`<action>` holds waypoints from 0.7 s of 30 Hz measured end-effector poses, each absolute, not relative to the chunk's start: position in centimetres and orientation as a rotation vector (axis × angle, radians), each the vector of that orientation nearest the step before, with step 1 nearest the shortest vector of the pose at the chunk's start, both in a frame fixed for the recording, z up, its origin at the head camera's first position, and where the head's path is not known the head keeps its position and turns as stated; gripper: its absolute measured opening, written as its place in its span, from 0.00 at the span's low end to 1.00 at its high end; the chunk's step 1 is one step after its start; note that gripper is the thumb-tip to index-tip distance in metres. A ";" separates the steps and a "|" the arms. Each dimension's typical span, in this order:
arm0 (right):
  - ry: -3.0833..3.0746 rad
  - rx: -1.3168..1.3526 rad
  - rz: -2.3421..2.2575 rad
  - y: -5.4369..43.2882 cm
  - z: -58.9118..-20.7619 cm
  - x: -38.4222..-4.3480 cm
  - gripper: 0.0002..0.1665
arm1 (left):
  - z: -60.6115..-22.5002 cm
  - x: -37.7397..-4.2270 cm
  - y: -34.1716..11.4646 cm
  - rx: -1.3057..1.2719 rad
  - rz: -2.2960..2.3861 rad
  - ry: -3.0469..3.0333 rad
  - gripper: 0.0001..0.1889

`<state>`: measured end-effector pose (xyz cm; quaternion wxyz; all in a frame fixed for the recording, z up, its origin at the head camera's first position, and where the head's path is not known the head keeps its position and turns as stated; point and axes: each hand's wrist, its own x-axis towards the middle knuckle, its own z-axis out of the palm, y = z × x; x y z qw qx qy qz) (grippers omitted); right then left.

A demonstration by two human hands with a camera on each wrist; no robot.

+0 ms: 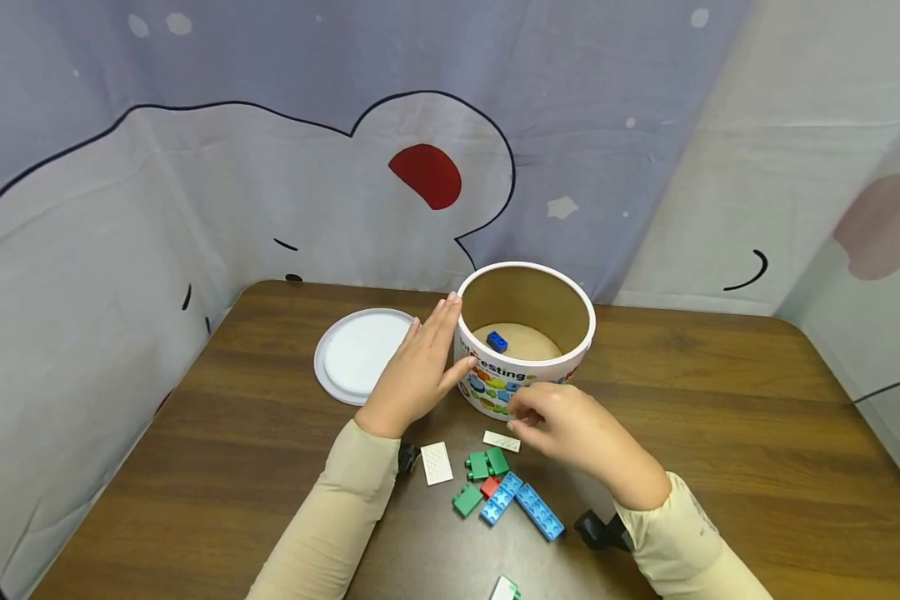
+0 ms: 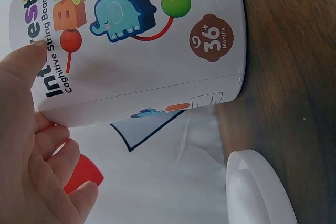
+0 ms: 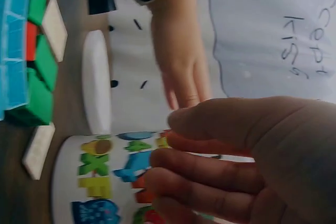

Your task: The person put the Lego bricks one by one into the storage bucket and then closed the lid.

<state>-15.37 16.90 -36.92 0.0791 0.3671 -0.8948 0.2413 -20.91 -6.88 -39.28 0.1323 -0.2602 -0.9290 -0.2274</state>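
Note:
A white round bucket (image 1: 502, 375) printed with toy pictures stands at the back of the table, its top uncovered. One dark blue brick (image 1: 497, 342) lies on its floor. Against the bucket's left side rests my left hand (image 1: 416, 371), fingers extended along the wall and thumb on the printed front (image 2: 136, 72). My right hand (image 1: 558, 417) hovers before the bucket's lower front, its fingers loosely bent; nothing shows in it in the right wrist view. Nearest to it on the table is a narrow white building plate (image 1: 501, 441).
Left of the bucket lies a white lid (image 1: 352, 354). In front are a wider white plate (image 1: 437, 463), several green bricks (image 1: 467, 500), a red brick (image 1: 490, 487) and two long light-blue bricks (image 1: 540, 512). A white-and-green piece (image 1: 505, 589) lies at the bottom edge. Printed cloth (image 1: 307, 183) hangs behind the table.

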 end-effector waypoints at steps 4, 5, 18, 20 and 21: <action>-2.792 1.113 0.624 16.8 -37.7 -15.6 0.04 | -39.3 -20.9 -6.9 -0.753 -0.660 -2.695 0.42; -2.823 1.113 0.604 16.7 -37.8 -15.6 0.04 | -39.3 -20.8 -6.9 -0.755 -0.661 -2.695 0.42; -3.022 1.106 0.519 16.3 -39.6 -16.2 0.11 | -39.2 -20.9 -7.0 -0.756 -0.673 -2.692 0.42; -3.036 1.102 0.506 16.2 -39.8 -16.2 0.12 | -39.2 -20.9 -7.0 -0.754 -0.676 -2.696 0.42; -3.040 1.096 0.496 16.2 -39.9 -16.1 0.13 | -39.2 -20.9 -7.0 -0.753 -0.678 -2.699 0.42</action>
